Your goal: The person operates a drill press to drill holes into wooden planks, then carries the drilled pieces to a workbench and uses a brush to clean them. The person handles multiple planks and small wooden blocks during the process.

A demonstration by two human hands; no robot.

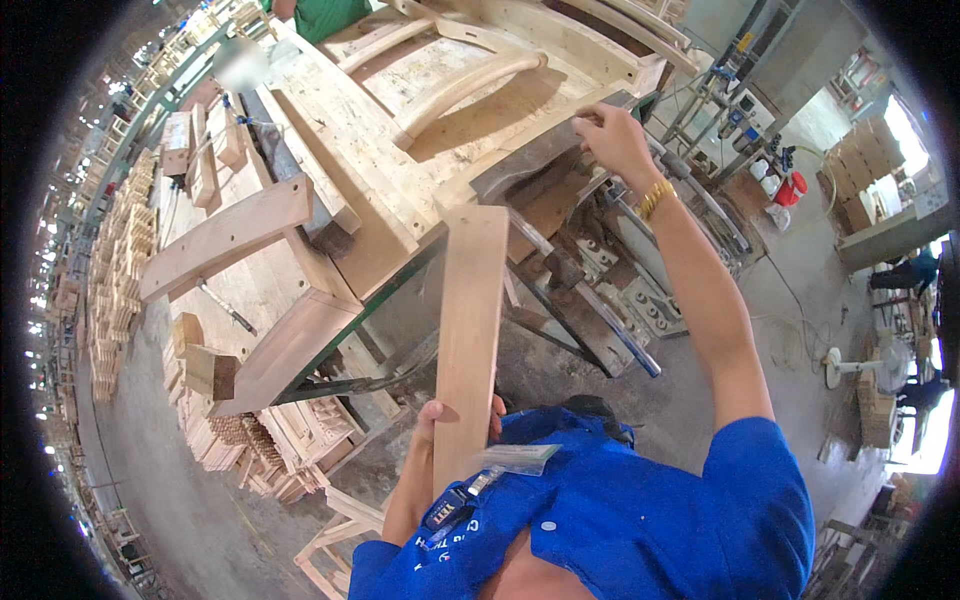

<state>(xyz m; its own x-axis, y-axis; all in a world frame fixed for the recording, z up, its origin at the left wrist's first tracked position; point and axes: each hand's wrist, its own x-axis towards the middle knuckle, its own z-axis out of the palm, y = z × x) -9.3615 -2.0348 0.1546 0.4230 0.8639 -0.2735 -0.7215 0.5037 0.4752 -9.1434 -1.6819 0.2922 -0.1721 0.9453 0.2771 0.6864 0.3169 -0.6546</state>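
Note:
My left hand [430, 424] grips a long, flat, pale wooden board [470, 320] near its lower end, with fingertips showing at both edges. The board stands nearly upright in front of my body, its top end overlapping the workbench edge in this view. My right hand [612, 138] is stretched out to the far right, over the dark strip [535, 155] along the bench edge. Its fingers are bent and drawn together; whatever they hold, if anything, is too small to make out. A curved wooden frame [470, 95] lies on the bench beyond it.
Metal bar clamps [615, 330] jut out below the bench on the right. A curved wooden slat [235, 235] lies across the left bench, with wood blocks [210, 370] at its corner. Stacked wood pieces [260, 440] fill the space below. A person in green [330, 15] stands across the bench.

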